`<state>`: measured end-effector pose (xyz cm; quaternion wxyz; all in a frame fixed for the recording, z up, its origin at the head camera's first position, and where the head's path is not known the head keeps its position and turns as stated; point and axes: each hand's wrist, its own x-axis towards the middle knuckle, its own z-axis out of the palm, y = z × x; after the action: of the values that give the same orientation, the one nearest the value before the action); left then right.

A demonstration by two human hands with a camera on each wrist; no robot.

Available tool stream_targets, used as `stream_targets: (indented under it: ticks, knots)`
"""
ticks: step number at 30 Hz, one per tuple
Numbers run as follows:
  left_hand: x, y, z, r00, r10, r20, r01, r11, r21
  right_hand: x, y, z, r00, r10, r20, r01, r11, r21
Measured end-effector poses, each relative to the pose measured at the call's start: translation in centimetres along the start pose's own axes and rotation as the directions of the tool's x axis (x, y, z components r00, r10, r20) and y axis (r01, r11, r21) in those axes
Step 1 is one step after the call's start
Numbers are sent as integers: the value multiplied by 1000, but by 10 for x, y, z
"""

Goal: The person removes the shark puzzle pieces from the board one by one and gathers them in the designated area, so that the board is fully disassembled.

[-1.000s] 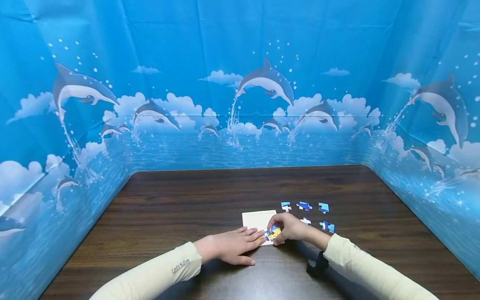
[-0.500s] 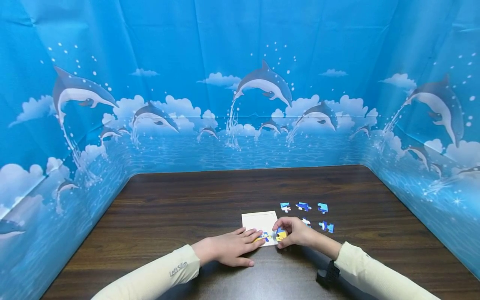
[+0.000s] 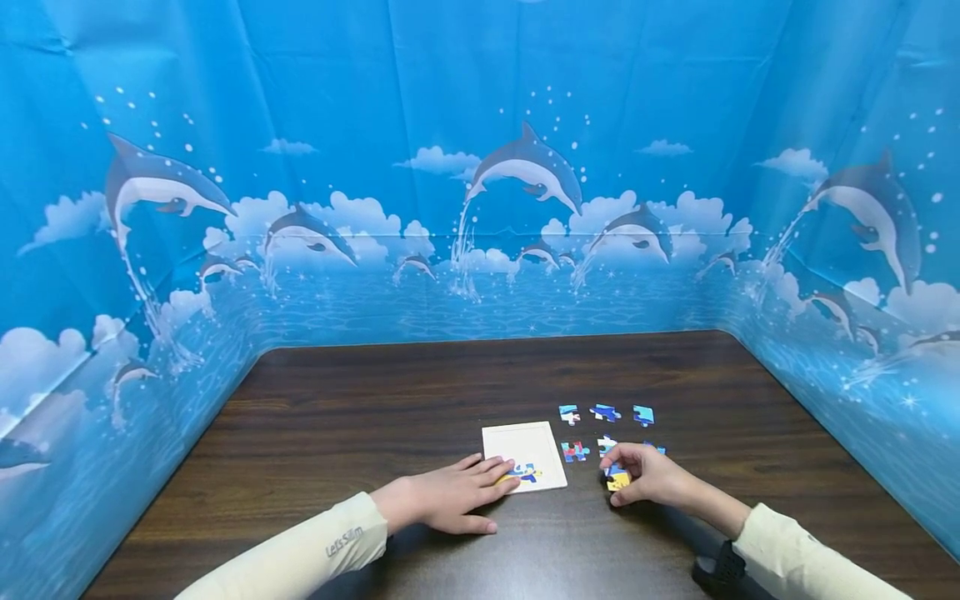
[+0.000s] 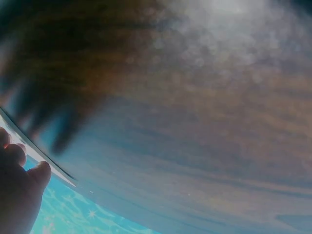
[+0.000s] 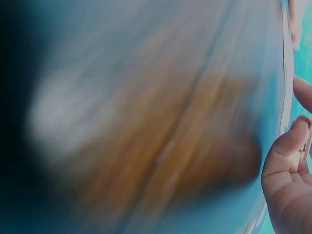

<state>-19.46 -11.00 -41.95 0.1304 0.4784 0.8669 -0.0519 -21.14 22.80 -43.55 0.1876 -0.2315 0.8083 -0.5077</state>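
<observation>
My left hand (image 3: 453,497) lies with fingers spread over the lower left part of a white puzzle board (image 3: 525,442). Part of a blue and yellow puzzle section (image 3: 528,472) shows beside its fingertips; the rest is hidden under them. Off the board's right side, my right hand (image 3: 652,475) pinches a blue and yellow puzzle piece (image 3: 618,479) between thumb and fingers. In the left wrist view, only part of the left hand (image 4: 19,187) shows at the lower left. The right wrist view has the right hand's curled fingers and thumb (image 5: 290,180) at its right edge.
Loose puzzle pieces lie right of the board: a far row with a white and blue piece (image 3: 569,414), a dark blue one (image 3: 605,412) and a light blue one (image 3: 643,415). Nearer are a red and blue piece (image 3: 575,451) and others partly behind the right hand. A dolphin-print curtain (image 3: 480,300) surrounds the wooden table (image 3: 375,392).
My right hand has moved right, off the board, carrying the blue and yellow puzzle piece. The red and blue piece has come into view. My left hand has shifted slightly left.
</observation>
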Motion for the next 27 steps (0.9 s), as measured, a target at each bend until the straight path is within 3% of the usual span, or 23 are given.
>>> stream_targets:
  ticks: [9,19,27]
  knots:
    - [-2,-3,5,1000,1,-23,0,1000,18,-24,12,-23,999,-34,-16,34,999,8]
    - [-4,-4,6,999,-1,-36,2,1000,12,-32,19,-30,996,-83,-15,83,997,8]
    - [-4,-3,5,1000,-6,-26,6,1000,5,-34,17,-31,997,-62,-39,57,992,-111]
